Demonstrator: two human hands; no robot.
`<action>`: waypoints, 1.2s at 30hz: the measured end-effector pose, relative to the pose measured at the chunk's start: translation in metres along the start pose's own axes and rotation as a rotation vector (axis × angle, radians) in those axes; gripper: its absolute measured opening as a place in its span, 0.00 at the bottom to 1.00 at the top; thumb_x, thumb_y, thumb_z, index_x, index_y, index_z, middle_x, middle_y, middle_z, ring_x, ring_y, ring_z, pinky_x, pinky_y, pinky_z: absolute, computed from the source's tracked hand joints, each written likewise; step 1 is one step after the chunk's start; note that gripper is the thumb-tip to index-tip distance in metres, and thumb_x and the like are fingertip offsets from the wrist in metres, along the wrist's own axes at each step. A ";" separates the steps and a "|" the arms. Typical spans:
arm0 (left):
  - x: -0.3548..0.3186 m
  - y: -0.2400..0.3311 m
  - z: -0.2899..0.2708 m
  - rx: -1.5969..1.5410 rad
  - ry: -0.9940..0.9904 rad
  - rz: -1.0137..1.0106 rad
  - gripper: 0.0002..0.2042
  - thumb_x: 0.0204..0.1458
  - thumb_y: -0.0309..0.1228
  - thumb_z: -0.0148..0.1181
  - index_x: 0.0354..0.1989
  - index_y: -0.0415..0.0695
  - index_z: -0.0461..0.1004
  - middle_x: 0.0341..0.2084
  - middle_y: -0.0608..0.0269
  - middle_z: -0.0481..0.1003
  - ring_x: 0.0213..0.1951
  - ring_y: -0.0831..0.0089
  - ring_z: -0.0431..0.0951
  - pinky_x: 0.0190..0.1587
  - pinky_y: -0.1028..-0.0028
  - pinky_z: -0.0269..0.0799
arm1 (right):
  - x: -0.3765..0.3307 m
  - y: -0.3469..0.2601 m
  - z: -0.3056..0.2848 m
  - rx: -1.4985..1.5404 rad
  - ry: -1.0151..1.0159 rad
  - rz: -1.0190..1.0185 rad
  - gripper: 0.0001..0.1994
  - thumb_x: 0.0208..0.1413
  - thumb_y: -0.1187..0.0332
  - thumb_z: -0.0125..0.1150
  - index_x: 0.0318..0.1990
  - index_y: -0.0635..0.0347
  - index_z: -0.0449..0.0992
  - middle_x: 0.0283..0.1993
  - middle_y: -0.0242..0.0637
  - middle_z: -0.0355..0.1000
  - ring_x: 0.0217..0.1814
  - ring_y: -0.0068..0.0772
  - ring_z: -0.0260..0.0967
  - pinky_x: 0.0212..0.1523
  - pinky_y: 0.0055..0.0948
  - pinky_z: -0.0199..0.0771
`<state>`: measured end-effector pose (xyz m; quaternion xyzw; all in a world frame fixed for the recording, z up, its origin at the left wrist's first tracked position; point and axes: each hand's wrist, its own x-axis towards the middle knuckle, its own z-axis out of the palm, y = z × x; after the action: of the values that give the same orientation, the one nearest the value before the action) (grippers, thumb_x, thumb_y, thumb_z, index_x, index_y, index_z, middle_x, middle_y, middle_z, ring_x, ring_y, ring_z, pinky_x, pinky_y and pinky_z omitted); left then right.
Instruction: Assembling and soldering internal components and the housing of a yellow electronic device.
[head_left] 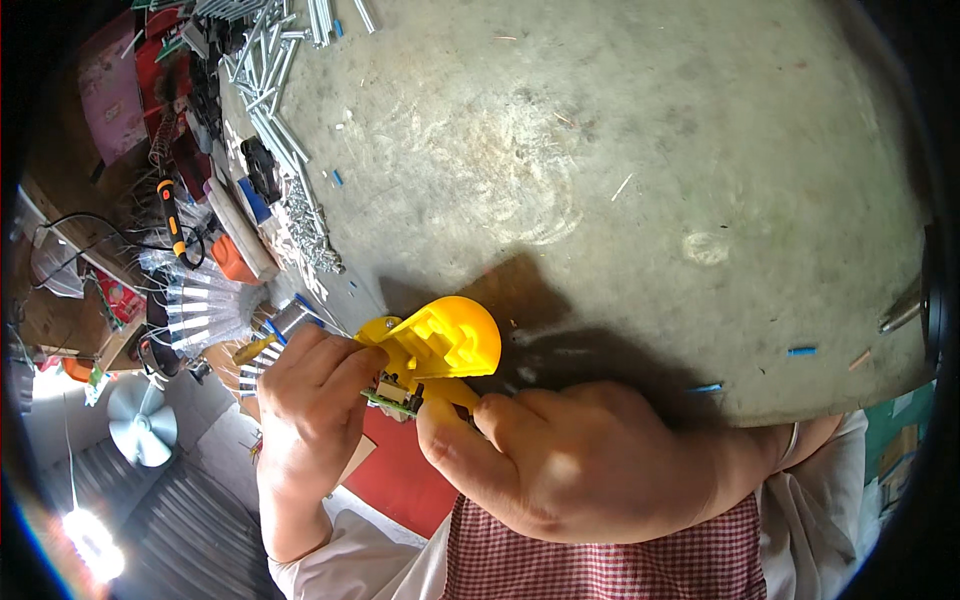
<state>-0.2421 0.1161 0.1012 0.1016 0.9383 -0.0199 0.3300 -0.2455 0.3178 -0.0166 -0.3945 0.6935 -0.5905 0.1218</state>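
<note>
A yellow plastic housing [455,335] with a moulded hollow inside is held just off the table's near edge. My left hand [318,385] is closed, its thumb and fingers pinching the housing's left side. Below the housing, a small green circuit board [392,398] with a pale connector block sits between my two hands. My right hand [575,460] is closed too. Its thumb presses at the board's right end, and its curled index finger lies beside the lower part of the housing. The right fingertips partly hide what they grip.
The grey table [620,200] carries metal rods [265,85], a heap of screws [312,230] and blue scraps [802,351]. Left stand a solder spool [293,317], an orange-black soldering iron [172,222] and clear plastic bags [205,305]. A fan [142,422] is farther off.
</note>
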 end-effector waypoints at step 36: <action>-0.039 0.000 0.053 -0.165 0.586 -0.112 0.07 0.38 0.26 0.69 0.27 0.43 0.78 0.29 0.64 0.72 0.31 0.63 0.70 0.33 0.67 0.68 | 0.018 -0.016 -0.010 0.183 -0.184 0.262 0.22 0.53 0.79 0.61 0.57 0.61 0.69 0.17 0.37 0.65 0.17 0.32 0.69 0.22 0.30 0.69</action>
<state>-0.1796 0.1037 0.0840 0.0238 0.9961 0.0683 0.0508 -0.2571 0.3124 0.0062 -0.3402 0.6682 -0.5918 0.2959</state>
